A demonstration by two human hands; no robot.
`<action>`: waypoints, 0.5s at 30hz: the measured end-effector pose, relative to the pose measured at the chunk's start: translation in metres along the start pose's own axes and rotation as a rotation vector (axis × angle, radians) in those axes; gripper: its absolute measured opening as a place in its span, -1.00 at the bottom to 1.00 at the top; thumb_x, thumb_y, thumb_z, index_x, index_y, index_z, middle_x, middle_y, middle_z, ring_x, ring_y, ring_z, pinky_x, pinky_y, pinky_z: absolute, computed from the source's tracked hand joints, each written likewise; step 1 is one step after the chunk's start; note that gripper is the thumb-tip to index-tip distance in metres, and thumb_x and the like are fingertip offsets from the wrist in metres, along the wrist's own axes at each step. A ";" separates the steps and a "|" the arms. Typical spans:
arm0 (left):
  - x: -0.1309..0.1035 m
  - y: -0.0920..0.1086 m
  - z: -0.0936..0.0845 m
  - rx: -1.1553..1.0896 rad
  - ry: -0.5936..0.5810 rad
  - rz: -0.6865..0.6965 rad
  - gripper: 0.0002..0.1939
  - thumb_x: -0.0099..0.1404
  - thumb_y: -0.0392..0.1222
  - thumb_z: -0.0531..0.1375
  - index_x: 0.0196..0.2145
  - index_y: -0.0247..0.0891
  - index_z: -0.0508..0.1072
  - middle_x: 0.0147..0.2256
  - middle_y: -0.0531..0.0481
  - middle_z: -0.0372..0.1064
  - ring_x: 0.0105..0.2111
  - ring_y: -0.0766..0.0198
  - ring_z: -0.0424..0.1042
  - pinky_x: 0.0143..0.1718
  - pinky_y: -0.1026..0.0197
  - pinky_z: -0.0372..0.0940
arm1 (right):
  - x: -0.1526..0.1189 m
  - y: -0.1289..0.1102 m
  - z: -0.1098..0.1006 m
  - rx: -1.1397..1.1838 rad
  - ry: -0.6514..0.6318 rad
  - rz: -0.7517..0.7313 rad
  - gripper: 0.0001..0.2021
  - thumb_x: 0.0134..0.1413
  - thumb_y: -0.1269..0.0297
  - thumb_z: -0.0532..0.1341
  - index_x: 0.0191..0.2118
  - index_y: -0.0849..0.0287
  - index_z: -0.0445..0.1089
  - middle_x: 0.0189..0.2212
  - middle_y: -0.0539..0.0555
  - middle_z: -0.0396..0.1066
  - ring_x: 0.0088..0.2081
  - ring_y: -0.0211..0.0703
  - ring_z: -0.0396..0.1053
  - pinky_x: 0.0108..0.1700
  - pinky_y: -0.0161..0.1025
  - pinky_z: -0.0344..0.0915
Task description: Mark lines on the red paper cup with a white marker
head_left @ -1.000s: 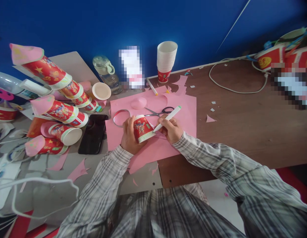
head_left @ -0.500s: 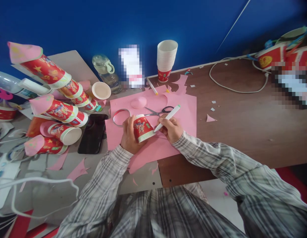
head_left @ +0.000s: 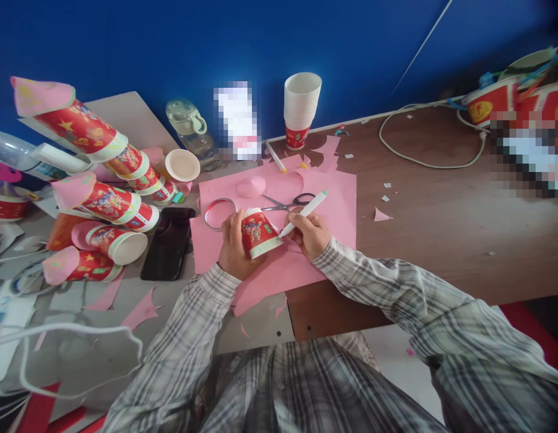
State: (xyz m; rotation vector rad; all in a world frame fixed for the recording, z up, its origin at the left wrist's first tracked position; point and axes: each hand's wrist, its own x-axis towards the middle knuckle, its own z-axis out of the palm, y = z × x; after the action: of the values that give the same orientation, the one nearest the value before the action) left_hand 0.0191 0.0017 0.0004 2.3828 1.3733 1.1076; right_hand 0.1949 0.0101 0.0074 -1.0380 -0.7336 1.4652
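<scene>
My left hand [head_left: 235, 249] is wrapped round a red patterned paper cup [head_left: 258, 231], which is tilted, with green strokes on its white band. Between the fingers of my right hand [head_left: 312, 231] is a white marker [head_left: 305, 213] with a green end, its tip at the cup's lower right edge. Pink paper [head_left: 333, 240] lies beneath both hands. Just beyond them are black-handled scissors [head_left: 290, 205], a roll of tape [head_left: 205, 214] and a pink paper cone [head_left: 251, 186].
Cup rockets with pink cones [head_left: 96, 129] crowd the left side, near a black phone [head_left: 167, 243]. At the back stand a water bottle [head_left: 189, 132] and a stack of paper cups [head_left: 301, 105]. A white cable [head_left: 435, 165] curls at the right among paper scraps.
The view has shifted very slightly. Both hands keep their hold, and the marker tip stays at the cup's edge with hardly any movement.
</scene>
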 end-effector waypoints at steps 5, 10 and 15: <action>0.000 0.000 0.000 -0.001 -0.002 -0.014 -0.03 0.05 0.32 0.10 0.18 -0.36 -0.19 0.04 -0.34 0.02 0.03 -0.07 0.11 0.01 -0.19 0.24 | 0.005 -0.001 -0.002 0.048 0.058 -0.067 -0.67 -0.10 -0.01 0.14 -0.43 0.23 0.30 -0.77 -0.06 0.20 -0.76 -0.35 0.07 -0.73 -0.39 -0.14; 0.000 -0.001 -0.001 -0.016 0.034 -0.035 -0.03 0.06 0.31 0.10 0.19 -0.35 -0.20 0.04 -0.34 0.01 0.06 -0.09 0.10 0.07 -0.24 0.18 | -0.001 -0.004 -0.002 -0.086 -0.018 -0.222 -0.68 0.00 0.08 0.08 -0.19 0.19 0.26 -0.65 -0.05 0.28 -0.71 -0.33 0.08 -0.67 -0.36 0.00; -0.001 -0.003 -0.001 -0.062 0.035 -0.087 -0.03 0.06 0.30 0.11 0.19 -0.34 -0.22 0.06 -0.34 -0.03 0.09 -0.09 0.08 0.08 -0.20 0.20 | -0.011 0.000 -0.003 -0.311 -0.155 -0.377 -0.70 -0.13 0.39 0.10 -0.17 0.11 0.25 -0.44 -0.01 0.27 -0.44 -0.22 0.27 -0.34 -0.21 0.28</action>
State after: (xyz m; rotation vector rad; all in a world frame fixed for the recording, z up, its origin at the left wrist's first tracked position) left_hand 0.0160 0.0026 -0.0004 2.2488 1.4177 1.1568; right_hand 0.1976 -0.0008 0.0081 -0.9566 -1.2273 1.1339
